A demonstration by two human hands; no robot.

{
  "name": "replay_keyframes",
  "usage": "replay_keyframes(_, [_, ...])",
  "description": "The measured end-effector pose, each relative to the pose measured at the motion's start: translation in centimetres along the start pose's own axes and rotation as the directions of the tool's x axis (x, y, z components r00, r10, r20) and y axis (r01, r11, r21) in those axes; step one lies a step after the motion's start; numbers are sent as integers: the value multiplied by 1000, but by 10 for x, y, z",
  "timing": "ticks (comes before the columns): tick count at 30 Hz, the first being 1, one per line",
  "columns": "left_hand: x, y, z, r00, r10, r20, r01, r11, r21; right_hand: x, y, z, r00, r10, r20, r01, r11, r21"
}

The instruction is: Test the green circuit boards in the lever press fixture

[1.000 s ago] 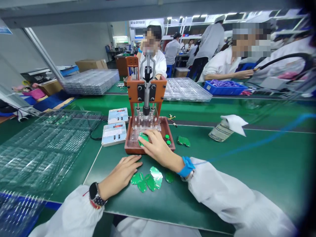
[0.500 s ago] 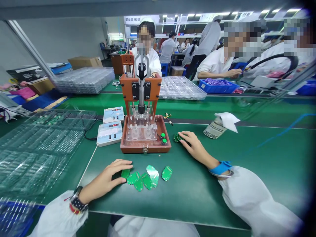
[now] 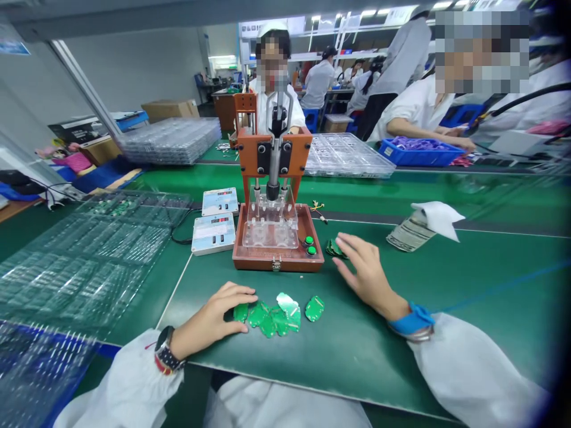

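Several green circuit boards (image 3: 280, 319) lie overlapping on the green table in front of the press fixture. One single board (image 3: 314, 308) lies apart to their right. My left hand (image 3: 218, 316) rests at the left end of the group, thumb and fingers spread around the leftmost board (image 3: 241, 312). Right of the fixture, my right hand (image 3: 364, 268) is beside a small stack of boards (image 3: 334, 248), its thumb and fingers apart, with fingertips near the stack's right side. Whether the fingertips touch the stack is unclear.
An orange press fixture (image 3: 279, 263) with two green buttons stands at centre. Two display boxes (image 3: 213, 233) are left of it, beside clear trays (image 3: 134, 238). A paper-wrapped cup (image 3: 410, 233) holds white tissue at right. People sit across the bench near a blue bin (image 3: 419, 156).
The camera view has shifted, moving the scene to the right. My right thumb has spread away from its fingers, showing more of the small stack. My left hand stays at the leftmost board.
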State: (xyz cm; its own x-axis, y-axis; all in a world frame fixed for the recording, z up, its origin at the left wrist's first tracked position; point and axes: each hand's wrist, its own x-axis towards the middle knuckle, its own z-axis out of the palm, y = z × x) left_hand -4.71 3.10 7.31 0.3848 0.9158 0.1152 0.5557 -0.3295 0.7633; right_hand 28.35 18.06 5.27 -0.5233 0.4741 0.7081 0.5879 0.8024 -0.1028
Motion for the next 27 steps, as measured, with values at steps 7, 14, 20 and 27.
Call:
replay_keyframes(7, [33,9,-52,907,164,-387,-129,985,116,14,-150,15,944,-169,283,123,977,173])
replay_keyframes(14, [109,-1,-61,887,188,-421,-145,980,133,20,-175,30,879,-42,475,-5,995,97])
replay_keyframes(20, [127,-4,-53,900,259,-351,-248,966,78,21,-168,22,848,-51,528,-115,954,278])
replay_keyframes(27, [119,-6,-57,941,185,-284,-106,956,273,26,-163,21,831,-15,556,-259,874,410])
